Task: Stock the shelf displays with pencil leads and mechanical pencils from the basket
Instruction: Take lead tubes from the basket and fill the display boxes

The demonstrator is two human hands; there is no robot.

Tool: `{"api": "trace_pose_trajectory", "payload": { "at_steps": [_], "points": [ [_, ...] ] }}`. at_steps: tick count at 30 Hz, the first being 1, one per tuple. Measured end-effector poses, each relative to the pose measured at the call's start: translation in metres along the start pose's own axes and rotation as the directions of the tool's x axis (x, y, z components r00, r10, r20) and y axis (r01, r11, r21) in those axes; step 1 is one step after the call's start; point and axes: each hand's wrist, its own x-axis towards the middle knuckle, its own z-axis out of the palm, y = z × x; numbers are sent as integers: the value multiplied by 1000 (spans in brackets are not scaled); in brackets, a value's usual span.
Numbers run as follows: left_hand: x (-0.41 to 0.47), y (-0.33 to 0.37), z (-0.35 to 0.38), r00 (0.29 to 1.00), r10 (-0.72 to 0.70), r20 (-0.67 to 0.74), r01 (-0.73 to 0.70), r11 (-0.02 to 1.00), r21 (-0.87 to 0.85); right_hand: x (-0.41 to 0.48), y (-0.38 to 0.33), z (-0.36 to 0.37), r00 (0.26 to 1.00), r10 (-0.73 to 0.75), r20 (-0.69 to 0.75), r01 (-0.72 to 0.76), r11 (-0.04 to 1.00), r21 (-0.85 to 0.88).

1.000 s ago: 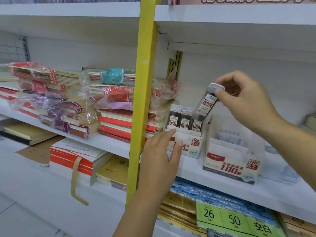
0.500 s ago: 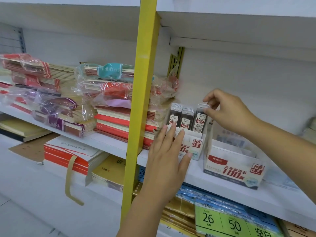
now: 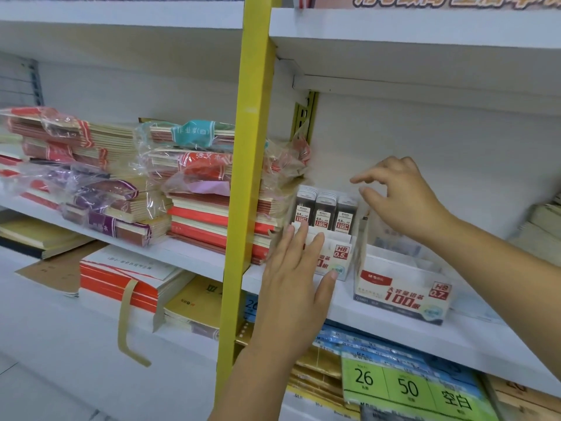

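Left hand [image 3: 296, 278] lies flat, fingers spread, bracing the HB 0.5 display box [image 3: 335, 256]. Right hand [image 3: 400, 197] hovers empty, fingers apart, beside three seated lead cases [image 3: 324, 212]. Next: fetch more stock; basket unseen.

White metal shelving fills my view, lit evenly and brightly. A yellow upright post [image 3: 252, 165] stands just left of my left hand [image 3: 294, 287], splitting the bays. Beyond it, further left, plastic-wrapped stacks of notebooks [image 3: 100, 183] sit on a white shelf board [image 3: 188, 253]. Above my right hand [image 3: 403, 199] runs another white shelf [image 3: 425, 28], with the white back panel [image 3: 455, 153] behind.
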Motion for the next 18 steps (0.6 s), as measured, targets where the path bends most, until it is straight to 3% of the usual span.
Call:
{"api": "trace_pose_trajectory", "payload": {
  "at_steps": [3,5,7,9,11,13,15,18],
  "points": [
    [-18,16,-8,991,-64,-116,45,986,-158,-50,-24,-27,994,31,-102,4,947,322],
    [-41,24,-11,975,-155,-159,106,954,-280,-102,-38,-42,996,22,-81,23,856,517],
    [-73,25,-7,981,-184,-62,152,928,-339,-155,-41,-43,999,32,4,-27,746,665],
    [-114,17,4,971,-132,198,187,938,-291,-209,-32,-23,983,110,144,-180,678,713],
    [-157,1,18,834,-102,542,228,959,-171,-267,-17,16,910,232,344,-409,638,652],
    [-204,-16,39,605,-161,780,303,952,-39,-342,-3,64,742,351,571,-651,582,488],
    [-247,-33,63,442,-244,863,404,913,51,-415,8,111,547,423,723,-793,539,284],
    [-306,-57,107,293,-406,866,488,842,229,-501,14,165,353,473,807,-869,486,95]
  ]
}}
